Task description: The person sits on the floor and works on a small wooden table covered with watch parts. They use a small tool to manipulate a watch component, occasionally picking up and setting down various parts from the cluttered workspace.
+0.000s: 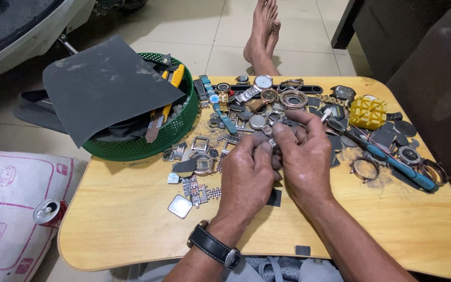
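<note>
While both hands meet above the middle of the low, rounded wooden table, the left hand and the right hand pinch a small silvery metal watch part between their fingers, which are closed narrowly around it; most of the part is hidden, so its exact kind is hard to tell. A black leather-strapped wristwatch sits on the left wrist. Just beyond the hands lies a dense scatter of watch cases, dials and metal bracelet links, with a yellow plastic block holder and a blue-handled tool to the right. A round green plastic basket under a dark grey abrasive sheet stands at the far left.

The grip looks slight, so the part could slip and drop among the loose pieces, where it would be hard to find again. A stray elbow or wrist could also sweep nearby links off the edge.
</note>
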